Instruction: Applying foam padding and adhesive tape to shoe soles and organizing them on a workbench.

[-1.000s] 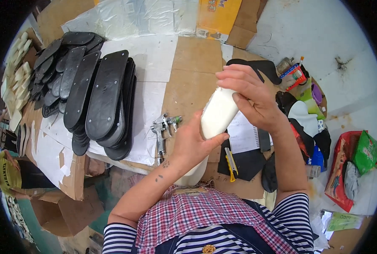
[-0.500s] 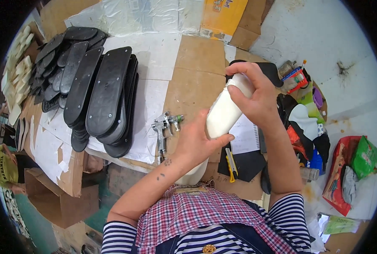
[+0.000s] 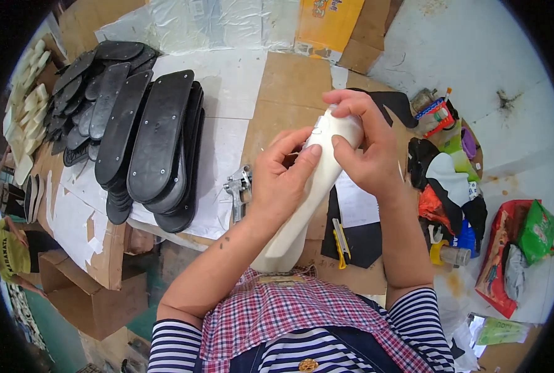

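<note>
Cardboard sheets cover the workbench (image 3: pixel 289 81), where a fanned stack of black rubber soles (image 3: pixel 146 137) lies to the left and a metal tool (image 3: pixel 239 189) sits just beside the left wrist. Above the bench edge, both hands hold a cream-white shoe last (image 3: pixel 311 193) tilted, its toe up and its heel resting against the person's checked apron; it looks stiff, smooth and fairly light, best gripped around its narrow middle. Left hand (image 3: pixel 280 183) wraps the middle with fingers closed, while right hand (image 3: pixel 367 149) pinches the toe end.
</note>
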A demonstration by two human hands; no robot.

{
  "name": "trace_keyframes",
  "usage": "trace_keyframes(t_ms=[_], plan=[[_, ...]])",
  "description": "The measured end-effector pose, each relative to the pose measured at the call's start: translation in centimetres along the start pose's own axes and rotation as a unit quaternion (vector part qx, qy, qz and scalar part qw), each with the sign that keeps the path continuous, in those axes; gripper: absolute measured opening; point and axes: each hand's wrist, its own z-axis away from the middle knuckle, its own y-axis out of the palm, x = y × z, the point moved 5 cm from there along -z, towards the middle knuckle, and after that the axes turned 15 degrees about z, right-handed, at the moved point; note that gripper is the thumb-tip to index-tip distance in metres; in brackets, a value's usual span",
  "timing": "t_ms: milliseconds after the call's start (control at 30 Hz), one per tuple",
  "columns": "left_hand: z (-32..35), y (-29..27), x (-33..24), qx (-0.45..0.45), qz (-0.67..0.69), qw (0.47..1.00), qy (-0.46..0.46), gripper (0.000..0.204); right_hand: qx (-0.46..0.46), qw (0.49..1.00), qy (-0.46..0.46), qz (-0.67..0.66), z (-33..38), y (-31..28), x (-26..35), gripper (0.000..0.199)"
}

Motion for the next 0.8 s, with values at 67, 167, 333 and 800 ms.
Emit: trace_keyframes(t_ms=[67,167,333,800], plan=[[0.1,-0.2,-0.2,-0.007,-0.002,1.0,0.018,0.028,0.006,0.999,-0.048,0.02,0.0,0.2,0.3,0.025],[0.3,-0.3,-0.4,-0.013,-0.016,0.999,0.045,0.028,0.008,0.994,-0.099,0.054,-0.1,0.4,0.7,0.026],[0.5,-0.7,-0.6,-0.033,-0.024,0.995,0.086,0.026,0.005,0.979,-0.174,0.105,-0.3,0.7,1.6,0.025],[0.9,-0.2,-0.4,-0.044,0.018,0.996,0.072,0.025,0.025,0.935,-0.293,0.198,0.7,0.2,1.7,0.022]])
